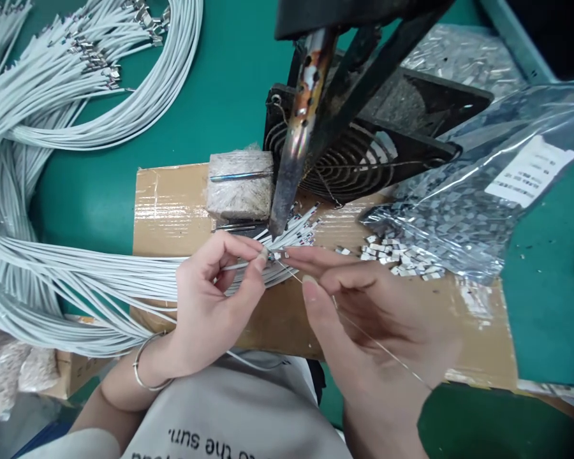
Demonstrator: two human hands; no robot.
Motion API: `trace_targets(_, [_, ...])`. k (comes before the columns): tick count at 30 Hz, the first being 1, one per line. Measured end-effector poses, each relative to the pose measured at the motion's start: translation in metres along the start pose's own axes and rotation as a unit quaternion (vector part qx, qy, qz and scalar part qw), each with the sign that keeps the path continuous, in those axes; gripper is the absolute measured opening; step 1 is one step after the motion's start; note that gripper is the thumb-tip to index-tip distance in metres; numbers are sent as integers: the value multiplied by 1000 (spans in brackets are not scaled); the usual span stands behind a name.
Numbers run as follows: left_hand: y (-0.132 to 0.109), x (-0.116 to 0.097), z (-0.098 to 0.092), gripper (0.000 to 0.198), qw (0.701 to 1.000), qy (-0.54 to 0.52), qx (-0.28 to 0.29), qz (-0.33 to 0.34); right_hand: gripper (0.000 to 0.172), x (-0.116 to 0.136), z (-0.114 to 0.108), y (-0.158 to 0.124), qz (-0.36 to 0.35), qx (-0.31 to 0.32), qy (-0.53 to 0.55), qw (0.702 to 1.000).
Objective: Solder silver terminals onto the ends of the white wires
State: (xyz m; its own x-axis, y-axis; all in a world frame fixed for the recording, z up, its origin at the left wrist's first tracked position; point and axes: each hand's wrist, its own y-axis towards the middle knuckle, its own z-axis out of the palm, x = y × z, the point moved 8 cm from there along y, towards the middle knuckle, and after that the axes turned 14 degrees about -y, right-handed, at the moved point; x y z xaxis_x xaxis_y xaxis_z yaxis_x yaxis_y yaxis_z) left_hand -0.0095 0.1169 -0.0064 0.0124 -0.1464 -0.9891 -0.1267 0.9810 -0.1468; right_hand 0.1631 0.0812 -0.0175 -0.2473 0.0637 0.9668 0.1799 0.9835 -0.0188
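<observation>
My left hand [220, 299] pinches the end of a white cable between thumb and index finger, under the tip of a fixed soldering iron [299, 134]. A small metal connector [278, 255] shows just beyond those fingertips; how it joins the cable is too small to tell. My right hand [368, 319] holds a thin strand of solder wire [387, 350], which crosses the palm and runs up toward the connector. Its index fingertip is close to the connector. Behind my fingers lies a bundle of white cables [100, 261] with stripped or marked ends.
Small white metal connectors [402, 255] lie on the cardboard [478, 344], beside a plastic bag of parts [459, 204]. A black fan [354, 153] stands behind the iron, left of it a wrapped block [240, 191]. More cables with metal ends [95, 64] fill the upper left.
</observation>
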Motion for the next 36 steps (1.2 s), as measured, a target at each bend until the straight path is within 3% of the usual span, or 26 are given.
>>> trace_targets(36, [0,0,0,17,999,12,-3,29,23,3,3,14,-20,-5,43,999])
